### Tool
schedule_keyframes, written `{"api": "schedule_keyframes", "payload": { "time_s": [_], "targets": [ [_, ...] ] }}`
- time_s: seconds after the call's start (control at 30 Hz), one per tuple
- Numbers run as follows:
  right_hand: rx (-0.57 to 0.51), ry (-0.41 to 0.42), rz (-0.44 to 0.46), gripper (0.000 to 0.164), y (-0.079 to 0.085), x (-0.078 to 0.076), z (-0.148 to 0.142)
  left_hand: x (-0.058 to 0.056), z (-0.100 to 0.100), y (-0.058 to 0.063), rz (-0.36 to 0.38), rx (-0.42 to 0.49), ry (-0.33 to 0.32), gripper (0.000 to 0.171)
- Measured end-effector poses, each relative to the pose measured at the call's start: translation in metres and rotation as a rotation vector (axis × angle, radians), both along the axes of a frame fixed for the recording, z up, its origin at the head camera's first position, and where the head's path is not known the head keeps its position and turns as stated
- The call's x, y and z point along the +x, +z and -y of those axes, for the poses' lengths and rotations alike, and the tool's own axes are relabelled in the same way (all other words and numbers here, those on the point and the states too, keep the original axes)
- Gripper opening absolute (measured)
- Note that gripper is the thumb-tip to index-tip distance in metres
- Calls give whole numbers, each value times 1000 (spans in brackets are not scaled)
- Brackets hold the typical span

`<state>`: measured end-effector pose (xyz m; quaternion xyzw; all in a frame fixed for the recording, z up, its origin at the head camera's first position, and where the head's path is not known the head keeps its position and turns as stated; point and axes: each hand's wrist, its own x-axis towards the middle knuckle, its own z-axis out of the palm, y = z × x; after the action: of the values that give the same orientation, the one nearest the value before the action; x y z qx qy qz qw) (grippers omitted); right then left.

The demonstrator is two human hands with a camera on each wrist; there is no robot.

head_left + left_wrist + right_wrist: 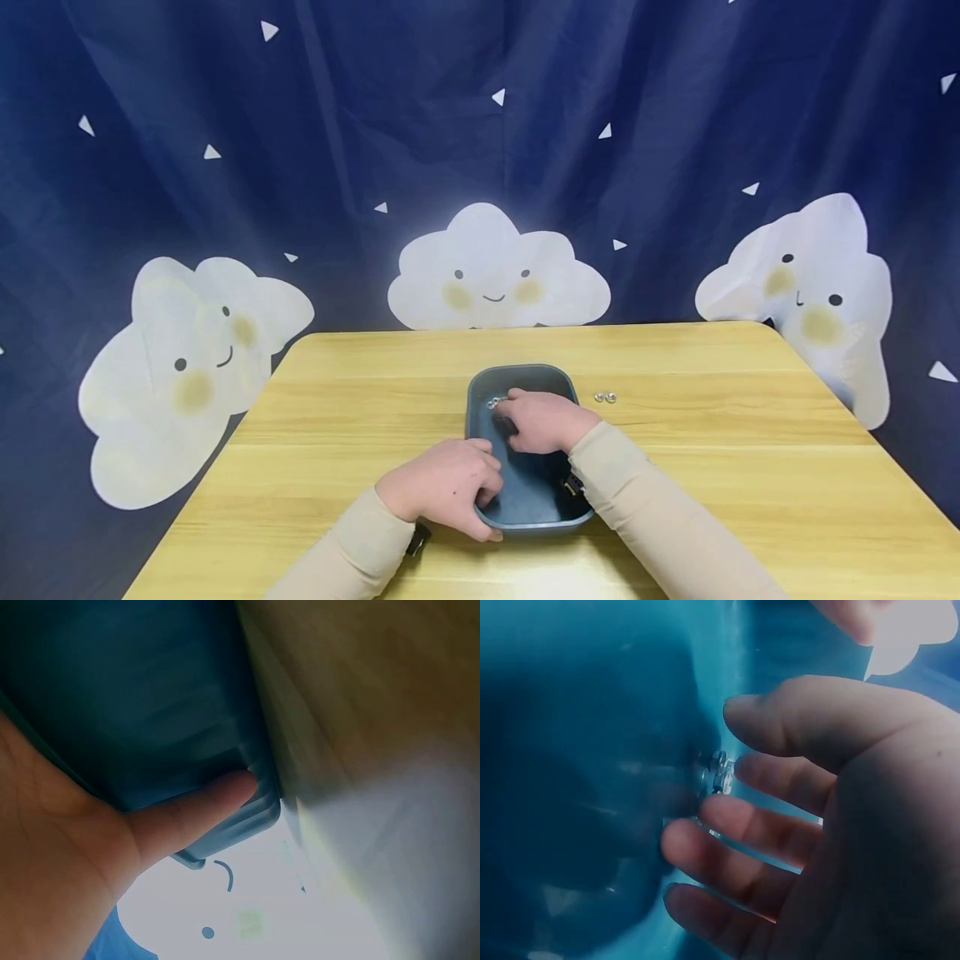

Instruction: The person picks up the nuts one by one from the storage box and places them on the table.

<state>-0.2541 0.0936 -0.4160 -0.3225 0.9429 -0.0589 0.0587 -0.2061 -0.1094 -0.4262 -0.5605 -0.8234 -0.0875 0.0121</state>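
Note:
A dark blue-grey rectangular bin (525, 500) sits on the table. My left hand (450, 485) grips its near left corner, fingers curled over the rim. In the left wrist view, the thumb presses along the outside of the bin wall (135, 697). My right hand (543, 422) reaches down inside the bin toward its far end. Small shiny silver pieces (492, 403) lie there beside the fingertips. The right wrist view shows those pieces (721, 776) by the index and middle fingertips, with the thumb held apart and the fingers loosely bent.
Two small shiny ring-like pieces (605, 397) lie on the wooden table (360, 400) to the right of the bin. Behind the table's far edge hangs a dark blue curtain (427, 125) printed with white clouds. A small black device is partly visible at each wrist.

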Motion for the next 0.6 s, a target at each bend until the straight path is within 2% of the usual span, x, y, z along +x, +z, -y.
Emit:
{"api": "schedule_keyframes", "payload": {
  "time_s": [0.17,0.6],
  "targets": [
    [0,-12,26,40,-1,-1,0,0,0,0,-2,-2,6,49],
    [-32,22,33,16,-6,-3,-1,0,0,-2,-19,-19,9,48]
  ]
}}
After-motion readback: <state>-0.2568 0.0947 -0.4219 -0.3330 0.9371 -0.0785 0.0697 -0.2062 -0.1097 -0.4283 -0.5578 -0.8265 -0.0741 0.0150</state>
